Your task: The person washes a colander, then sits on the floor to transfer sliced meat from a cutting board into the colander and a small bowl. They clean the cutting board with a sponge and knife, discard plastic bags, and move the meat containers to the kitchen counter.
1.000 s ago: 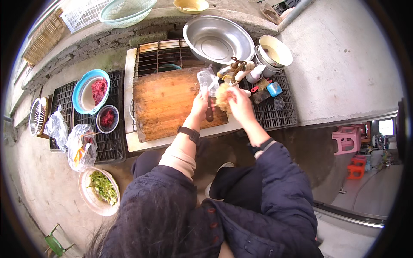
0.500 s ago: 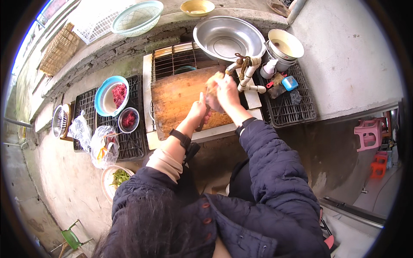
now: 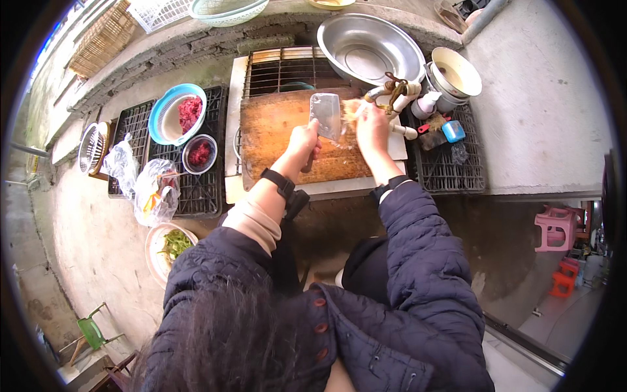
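Observation:
My left hand [image 3: 302, 145] is wrapped round the handle of a cleaver [image 3: 324, 116], its wide grey blade pointing away from me over the wooden board [image 3: 271, 134]. The blade looks wet, with pale specks near its lower corner. In my right hand [image 3: 373, 129] is a tan, fibrous wad [image 3: 353, 110], closed in the fingers and held just right of the blade, apart from it. Motion blurs the wad, so its exact kind is unclear. Close beyond that hand are the tap [image 3: 380, 93] and its white pipes.
A large metal basin [image 3: 371, 49] stands behind the board. Right of it are stacked bowls [image 3: 455, 73], a white bottle [image 3: 426, 104] and a blue-backed brush [image 3: 452, 131]. At left, a blue basket [image 3: 160, 121] and a metal bowl [image 3: 200, 154] hold red minced meat, near plastic bags [image 3: 157, 191].
My right hand and the wad have moved right, off the cleaver. The blade, covered before, now shows fully. My view has shifted slightly.

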Motion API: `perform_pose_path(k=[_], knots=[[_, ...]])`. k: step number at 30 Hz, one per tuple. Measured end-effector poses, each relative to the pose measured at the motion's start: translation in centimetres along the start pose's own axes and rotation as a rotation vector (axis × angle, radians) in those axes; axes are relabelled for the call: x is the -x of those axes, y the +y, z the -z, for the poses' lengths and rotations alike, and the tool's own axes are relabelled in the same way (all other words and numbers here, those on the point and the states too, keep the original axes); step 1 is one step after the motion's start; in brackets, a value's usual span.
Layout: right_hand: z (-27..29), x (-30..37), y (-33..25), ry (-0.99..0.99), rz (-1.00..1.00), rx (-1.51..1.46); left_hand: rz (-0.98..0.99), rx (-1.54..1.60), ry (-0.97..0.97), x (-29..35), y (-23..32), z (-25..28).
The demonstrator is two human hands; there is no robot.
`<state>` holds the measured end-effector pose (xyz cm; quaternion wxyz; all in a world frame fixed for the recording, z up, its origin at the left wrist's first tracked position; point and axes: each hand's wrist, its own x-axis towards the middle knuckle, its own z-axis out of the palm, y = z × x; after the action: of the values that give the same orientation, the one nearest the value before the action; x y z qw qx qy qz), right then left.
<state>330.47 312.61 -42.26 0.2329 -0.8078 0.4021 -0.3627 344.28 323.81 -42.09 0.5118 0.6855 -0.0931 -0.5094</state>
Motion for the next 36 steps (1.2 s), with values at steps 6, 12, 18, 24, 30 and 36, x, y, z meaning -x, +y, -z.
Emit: perform_pose_path(k=[6, 12, 18, 24, 30, 36], knots=[[-1.3, 1.2, -2.0, -0.102, 0.329, 0.132, 0.052, 0.088, -0.025, -0.4, -1.2, -2.6], [0.9, 0.8, 4.7, -0.065, -0.162, 0.26, 0.0, 0.056, -0.059, -1.1, 0.2, -1.1], [1.0, 0.4, 2.5, 0.177, -0.227, 0.065, -0.638, -0.819, 0.019, -2.0, -1.4, -1.9], [0.0, 2.0, -0.9, -0.116, 0.062, 0.019, -0.811, -0.73, 0.032, -0.4, -2.5, -3.1], [0.6, 0.4, 0.6, 0.156, -0.22, 0.039, -0.888, -0.822, 0.052, 2.3, -2.6, -2.6], [-1.1, 0.7, -1.1, -0.293, 0.088, 0.012, -0.821, -0.751, 0.016, 2.3, -2.1, -1.9]])
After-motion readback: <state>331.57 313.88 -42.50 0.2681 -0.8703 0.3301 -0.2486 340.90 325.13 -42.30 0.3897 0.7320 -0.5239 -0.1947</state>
